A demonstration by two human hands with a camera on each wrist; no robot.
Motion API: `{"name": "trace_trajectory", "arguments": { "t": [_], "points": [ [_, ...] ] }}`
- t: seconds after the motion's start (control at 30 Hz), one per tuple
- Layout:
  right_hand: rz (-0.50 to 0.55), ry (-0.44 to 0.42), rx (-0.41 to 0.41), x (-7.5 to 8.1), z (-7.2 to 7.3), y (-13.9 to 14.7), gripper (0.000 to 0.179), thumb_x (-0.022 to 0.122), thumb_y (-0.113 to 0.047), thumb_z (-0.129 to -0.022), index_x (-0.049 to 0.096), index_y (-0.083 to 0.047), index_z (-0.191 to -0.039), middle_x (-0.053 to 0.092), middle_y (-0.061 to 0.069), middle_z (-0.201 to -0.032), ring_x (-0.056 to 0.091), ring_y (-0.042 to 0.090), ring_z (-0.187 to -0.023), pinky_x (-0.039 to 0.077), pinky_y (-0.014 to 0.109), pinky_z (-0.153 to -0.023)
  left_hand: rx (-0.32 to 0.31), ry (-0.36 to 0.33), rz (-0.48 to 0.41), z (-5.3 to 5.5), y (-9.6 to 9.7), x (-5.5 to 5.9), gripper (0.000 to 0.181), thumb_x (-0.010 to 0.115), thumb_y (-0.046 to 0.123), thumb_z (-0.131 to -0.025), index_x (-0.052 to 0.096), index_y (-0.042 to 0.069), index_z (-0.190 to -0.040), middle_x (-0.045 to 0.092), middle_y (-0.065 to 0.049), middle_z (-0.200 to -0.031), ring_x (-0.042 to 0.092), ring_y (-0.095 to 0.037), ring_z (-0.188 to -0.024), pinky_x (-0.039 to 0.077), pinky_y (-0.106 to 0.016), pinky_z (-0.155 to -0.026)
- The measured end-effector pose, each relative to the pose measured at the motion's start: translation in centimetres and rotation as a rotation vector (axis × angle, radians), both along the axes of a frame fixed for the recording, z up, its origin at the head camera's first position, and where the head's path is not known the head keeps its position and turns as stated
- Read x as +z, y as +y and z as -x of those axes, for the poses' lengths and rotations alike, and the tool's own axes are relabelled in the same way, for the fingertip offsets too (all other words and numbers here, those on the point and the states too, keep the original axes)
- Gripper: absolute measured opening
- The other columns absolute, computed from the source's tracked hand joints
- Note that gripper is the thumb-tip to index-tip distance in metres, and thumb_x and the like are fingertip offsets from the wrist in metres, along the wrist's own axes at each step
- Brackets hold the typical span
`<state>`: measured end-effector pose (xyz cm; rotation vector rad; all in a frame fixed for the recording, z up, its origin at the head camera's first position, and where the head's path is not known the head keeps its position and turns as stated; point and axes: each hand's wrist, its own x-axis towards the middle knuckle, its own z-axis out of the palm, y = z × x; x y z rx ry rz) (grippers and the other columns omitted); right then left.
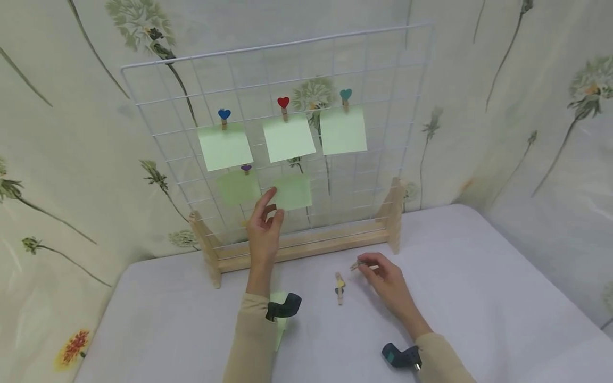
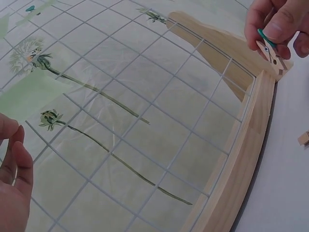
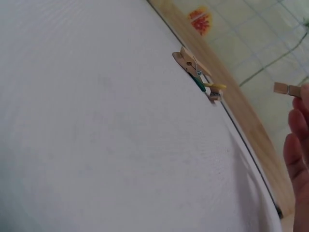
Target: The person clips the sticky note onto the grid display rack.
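My left hand (image 1: 264, 229) pinches the left edge of a pale green paper note (image 1: 294, 192) and holds it against the white wire grid (image 1: 378, 159). In the left wrist view, the note (image 2: 36, 94) lies by the fingertips. Low over the table, my right hand (image 1: 387, 279) pinches a small wooden clothespin (image 2: 273, 50) with a green top. Part of that clothespin (image 3: 285, 89) also shows in the right wrist view. Two more clothespins (image 1: 339, 287), one with a yellow decoration, lie on the table left of the right hand.
Three notes hang in the upper row under a blue heart clothespin (image 1: 224, 117), a red one (image 1: 284, 105) and a teal one (image 1: 346, 97). A purple one (image 1: 246, 168) holds a lower note (image 1: 234, 189). More green paper (image 1: 280, 330) lies beneath my left forearm. Wooden feet (image 1: 395, 218) support the grid.
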<state>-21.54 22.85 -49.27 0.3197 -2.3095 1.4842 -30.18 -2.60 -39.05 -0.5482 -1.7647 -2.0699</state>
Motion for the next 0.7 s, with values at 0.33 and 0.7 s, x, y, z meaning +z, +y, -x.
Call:
{"name": "trace_trajectory", "arguments": {
  "t": [0.33,0.7],
  "points": [
    [-0.052,0.197,-0.033,4.2,1.4,-1.8,0.02,0.062,0.002,-0.087,0.061,0.002,-0.106,0.066,0.013,-0.1,0.058,0.006,-0.091,0.049,0.016,-0.071,-0.007,-0.04,-0.033,0.0,-0.3,0.2,0.045,0.057,-0.003,-0.09,0.052,0.008,-0.133,0.051,-0.004,-0.139,0.051,-0.016,-0.104,0.045,-0.018,-0.076],
    [-0.129,0.285,-0.002,10.4,3.3,-3.5,0.02,0.06,0.001,-0.089,0.059,0.002,-0.109,0.065,0.013,-0.101,0.057,0.016,-0.091,0.047,0.017,-0.072,-0.011,-0.036,-0.043,0.2,-0.2,0.3,0.045,0.058,-0.002,-0.09,0.052,0.008,-0.134,0.051,-0.003,-0.14,0.051,-0.018,-0.106,0.045,-0.017,-0.076]
  ]
}}
